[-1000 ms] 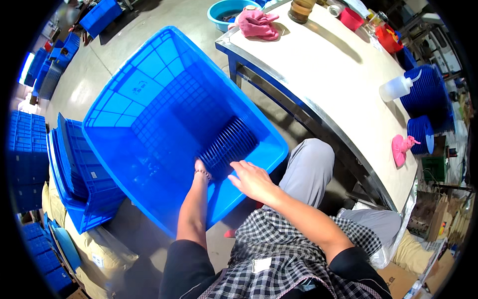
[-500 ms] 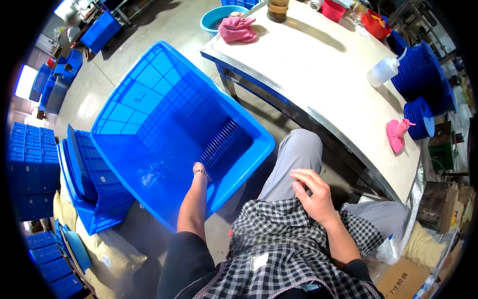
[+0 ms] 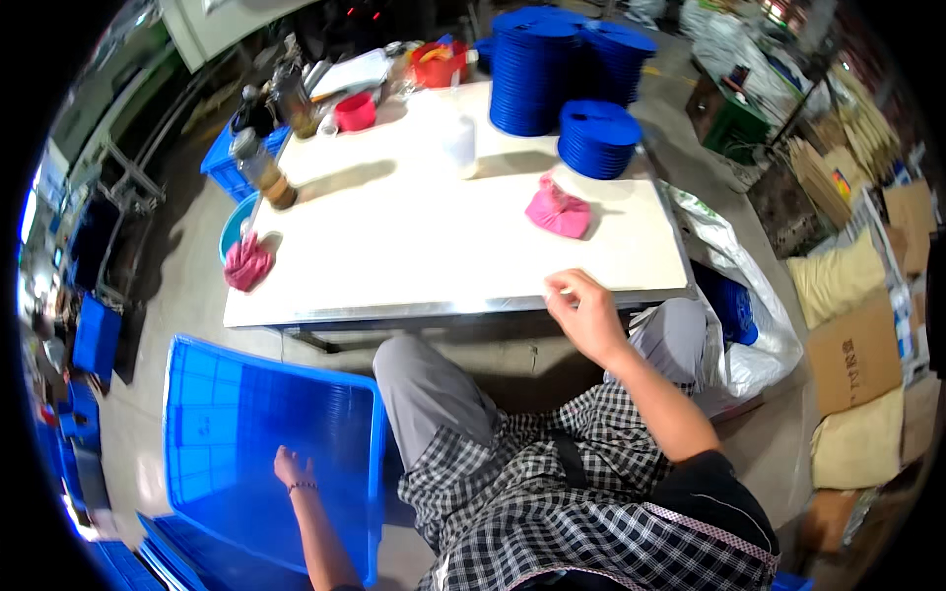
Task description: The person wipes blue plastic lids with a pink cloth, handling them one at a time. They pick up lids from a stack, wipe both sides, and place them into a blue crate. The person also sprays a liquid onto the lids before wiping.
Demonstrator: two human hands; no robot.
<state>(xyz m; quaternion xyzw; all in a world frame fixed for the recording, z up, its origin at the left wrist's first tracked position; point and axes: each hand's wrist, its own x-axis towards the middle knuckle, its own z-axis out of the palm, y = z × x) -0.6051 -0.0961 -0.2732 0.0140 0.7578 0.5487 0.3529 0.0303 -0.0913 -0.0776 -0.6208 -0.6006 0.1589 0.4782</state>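
Note:
Inside the large blue plastic bin (image 3: pixel 379 473) at my left is my left hand (image 3: pixel 294 469), its fingers apart and nothing in it. Along the bin's right inner wall stands a row of thin blue discs (image 3: pixel 345 406), dim in the shade. My right hand (image 3: pixel 585 313) hovers over the near edge of the white-topped table (image 3: pixel 434 251), fingers loosely curled, with no object visible in it. Just beyond it sits a pink tied cloth bundle (image 3: pixel 559 210). A short stack of blue round discs (image 3: pixel 598 140) stands behind that bundle, with taller blue stacks (image 3: pixel 532 74) farther back.
On the table stand a translucent white bottle (image 3: pixel 457 148), a brown-filled jar (image 3: pixel 264 175), a red cup (image 3: pixel 356 112) and a second pink bundle (image 3: pixel 247 263). A white woven sack (image 3: pixel 778 350) stands at the table's right, near cardboard (image 3: pixel 855 360). Folded blue crates lie lower left.
My view has swung right toward the table. My left hand has come away from the disc row in the bin. My right hand has moved from above my lap to the table edge.

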